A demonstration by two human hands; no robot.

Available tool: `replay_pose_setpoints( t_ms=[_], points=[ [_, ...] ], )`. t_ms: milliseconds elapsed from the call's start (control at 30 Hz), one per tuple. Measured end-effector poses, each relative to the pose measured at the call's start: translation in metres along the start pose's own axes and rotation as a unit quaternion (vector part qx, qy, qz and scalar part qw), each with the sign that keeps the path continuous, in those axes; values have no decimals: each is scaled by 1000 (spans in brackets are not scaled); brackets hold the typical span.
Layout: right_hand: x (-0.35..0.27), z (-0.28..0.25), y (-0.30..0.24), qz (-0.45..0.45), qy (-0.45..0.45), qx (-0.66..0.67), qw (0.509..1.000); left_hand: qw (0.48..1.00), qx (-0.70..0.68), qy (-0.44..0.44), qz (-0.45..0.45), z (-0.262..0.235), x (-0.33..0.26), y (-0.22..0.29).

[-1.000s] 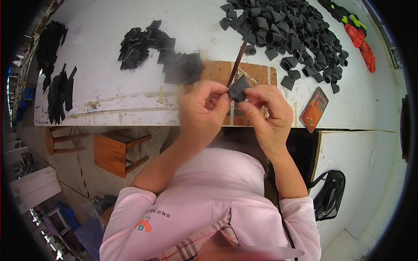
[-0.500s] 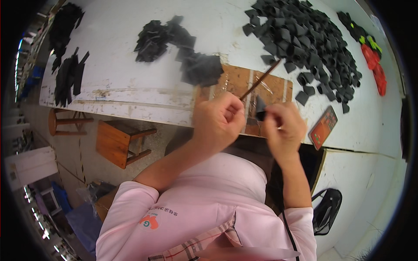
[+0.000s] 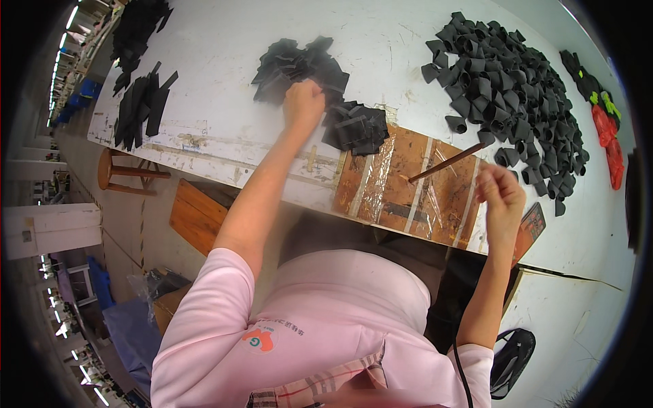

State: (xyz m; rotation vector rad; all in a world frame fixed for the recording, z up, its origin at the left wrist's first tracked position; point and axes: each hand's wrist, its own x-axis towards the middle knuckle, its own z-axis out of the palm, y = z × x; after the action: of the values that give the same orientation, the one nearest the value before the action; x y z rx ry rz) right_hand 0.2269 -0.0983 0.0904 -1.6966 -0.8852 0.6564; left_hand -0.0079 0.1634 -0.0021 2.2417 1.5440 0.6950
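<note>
My left hand [image 3: 304, 103] reaches over a pile of flat black pieces [image 3: 286, 60], its fingers curled closed at the pile; whatever is pinched there is hidden. Nearer me lies a second heap of flat black pieces [image 3: 357, 128]. My right hand [image 3: 502, 197] is raised beside the brown board's right edge, fingers loosely bent and apart, with nothing visible in them. A slim dark brown stick [image 3: 445, 163] slants up from the brown board [image 3: 354, 182], its far end near my right fingertips. Rolled black cone-shaped pieces [image 3: 510, 88] lie in a large heap beyond that hand.
An orange-red calculator-like device [image 3: 529, 234] lies partly behind my right wrist. Black strips [image 3: 139, 109] lie at the table's left end. Red plastic wrapping [image 3: 609, 143] sits at the far right. Wooden stools [image 3: 194, 214] stand below the table's front edge.
My left hand has moved from the stick out to the flat black pile. My right hand has moved right, and the black piece it held no longer shows in it. The view has shifted.
</note>
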Motion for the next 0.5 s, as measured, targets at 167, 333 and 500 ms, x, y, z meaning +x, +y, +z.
replay_pose_setpoints(
  t_ms=[167, 333, 500],
  points=[
    [-33, 35, -22, 27, -111, 38, 993, 954, -247, 159, -65, -33, -31, 19],
    [-40, 69, -45, -297, -62, -95, 948, 662, -629, -268, -306, -77, -93, 77],
    [-42, 73, -39, -277, -70, -22, 958, 518, -683, -421, -295, -68, -136, 108]
  ],
)
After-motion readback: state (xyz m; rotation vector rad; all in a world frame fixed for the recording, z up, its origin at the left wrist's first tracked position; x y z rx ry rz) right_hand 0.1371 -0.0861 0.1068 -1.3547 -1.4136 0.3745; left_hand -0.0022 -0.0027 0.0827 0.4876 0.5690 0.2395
